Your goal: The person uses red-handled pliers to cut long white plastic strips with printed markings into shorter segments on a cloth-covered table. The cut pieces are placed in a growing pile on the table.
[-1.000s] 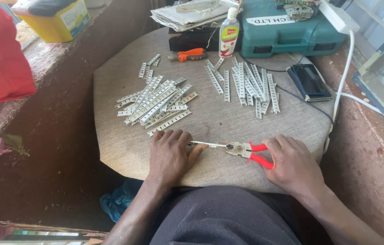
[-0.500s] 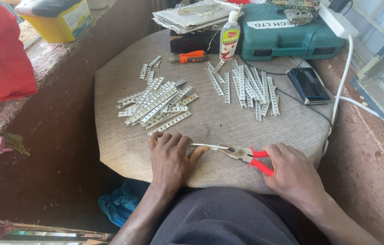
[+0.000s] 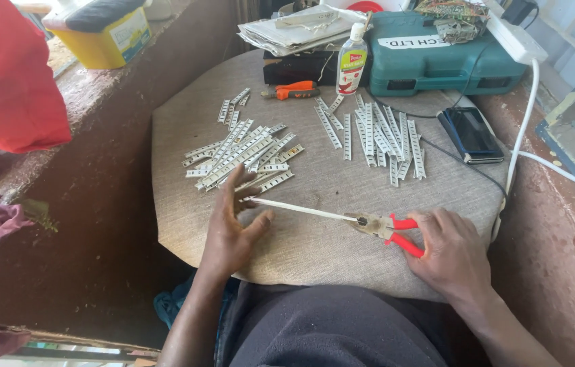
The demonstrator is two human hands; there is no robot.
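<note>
- Head view, the strip: a long, thin, pale metal strip (image 3: 301,208) lies almost flat just above the grey woven cloth of the round table (image 3: 178,204). Its long axis runs nearly left to right, tilted a little: the left end sits slightly farther from the person, the right end slightly nearer.
- Head view, right hand: the right hand (image 3: 452,253) is curled around the red handles of a pair of metal pliers (image 3: 386,228), fingers pressed together on the grips. The plier nose points left and appears to bite the strip's right end, so the strip runs leftward away from this hand.
- Head view, left hand: the left hand (image 3: 233,228) rests palm down on the cloth with fingers loosely spread. The strip's left end meets the fingertips (image 3: 241,178); whether they pinch it or only steady it I cannot tell. The thumb lies just beneath the strip.
- Head view, which hand is nearer: each hand meets one end; the strip's free middle spans the gap between them.
- Head view, surroundings: a heap of short perforated pale metal pieces (image 3: 240,153) lies just beyond the left fingers; a second fan of similar pieces (image 3: 379,136) lies well beyond the pliers, near a dark phone (image 3: 469,134) and a green plastic tool case (image 3: 437,58).
</note>
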